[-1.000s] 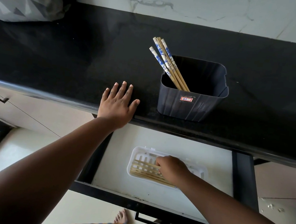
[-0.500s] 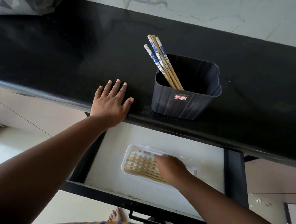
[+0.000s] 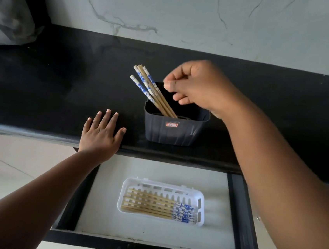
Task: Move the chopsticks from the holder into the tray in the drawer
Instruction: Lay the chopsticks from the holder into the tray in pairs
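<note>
holder (image 3: 174, 128): dark ribbed tub on the black desk (image 3: 62, 85), near the front edge, straight above the open drawer (image 3: 148, 232). My read: parked there so each trip down to the tray is short.
sticks in holder (image 3: 151, 89): four left. Tips down inside the tub, blue-patterned heads up, outside the rim. Long axis tilted, leaning up and to the left, away from the holder's centre. All four lie roughly parallel, bunched against the holder's left wall.
right hand (image 3: 198, 87): over the holder's mouth, just right of the leaning sticks. Fingers (image 3: 169, 82) curled in, narrow, nothing in them. Can't tell whether they touch a stick yet; edge is motion-blurred. Looks like a reach for the next pick.
left hand (image 3: 100, 136): left of the holder, flat on the desk edge, fingers spread and straight, holding nothing. Probably just bracing the body while the other arm works.
tray (image 3: 202, 201): white slotted plastic, on the drawer floor, below the holder.
sticks in tray (image 3: 157, 205): several laid flat, side by side. Long axis runs left to right along the tray's length, blue heads all right, bare tips left. Same heading keeps them nested and leaves room for more.
progress: judging by counts, over halfway; four still to move.
next pick: the lean puts the heads clear of the rim, so a pinch there should lift them out along their own axis.
</note>
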Demonstrator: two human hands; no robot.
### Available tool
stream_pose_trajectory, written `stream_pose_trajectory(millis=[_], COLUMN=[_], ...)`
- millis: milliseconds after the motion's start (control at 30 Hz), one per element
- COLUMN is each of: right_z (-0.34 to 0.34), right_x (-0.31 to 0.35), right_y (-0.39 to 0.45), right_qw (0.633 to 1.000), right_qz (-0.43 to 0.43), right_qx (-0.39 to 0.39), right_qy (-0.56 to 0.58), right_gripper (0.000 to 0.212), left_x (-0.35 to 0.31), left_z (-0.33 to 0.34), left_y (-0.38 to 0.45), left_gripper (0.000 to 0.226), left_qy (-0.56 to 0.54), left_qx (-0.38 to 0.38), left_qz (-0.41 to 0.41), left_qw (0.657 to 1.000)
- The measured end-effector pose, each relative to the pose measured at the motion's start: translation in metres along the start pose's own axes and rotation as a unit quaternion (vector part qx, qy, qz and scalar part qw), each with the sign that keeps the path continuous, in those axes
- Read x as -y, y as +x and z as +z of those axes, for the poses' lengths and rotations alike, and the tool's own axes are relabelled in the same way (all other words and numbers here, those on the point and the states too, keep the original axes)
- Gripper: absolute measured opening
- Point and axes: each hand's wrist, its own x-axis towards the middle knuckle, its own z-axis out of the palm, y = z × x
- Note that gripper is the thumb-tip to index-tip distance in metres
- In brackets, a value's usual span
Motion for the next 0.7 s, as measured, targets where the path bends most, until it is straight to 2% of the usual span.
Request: stream_pose_trajectory(millis=[67, 133, 200, 467, 700], right_z=[0.003, 0.012, 0.02, 0.024, 0.026], right_x=[-0.014, -0.029, -0.041, -0.054, -0.062], right_y=[0.021, 0.035, 0.043, 0.055, 0.059], right_qw=[0.994, 0.976, 0.963, 0.972, 0.975], right_qz=[0.044, 0.097, 0.124, 0.19, 0.195], right_qx=[-0.012, 0.036, 0.062, 0.128, 0.107], right_qy=[-0.096, -0.191, -0.231, -0.052, 0.002], right_gripper=[0.014, 0.03, 0.032, 0.019, 0.008], left_x=[0.0, -0.001, -0.002, -0.002, -0.001], left_z=[-0.001, -0.002, -0.004, -0.005, -0.004], left_y=[0.0, 0.0, -0.001, -0.001, -0.001], left_gripper=[0.067, 0.067, 0.067, 0.066, 0.072], left_qy=[0.0, -0.001, -0.001, -0.008, -0.005], left_qx=[0.001, 0.0, 0.001, 0.003, 0.005], left_qz=[0.001, 0.001, 0.0, 0.003, 0.001], left_qw=[1.0, 1.0, 1.0, 1.0, 1.0])
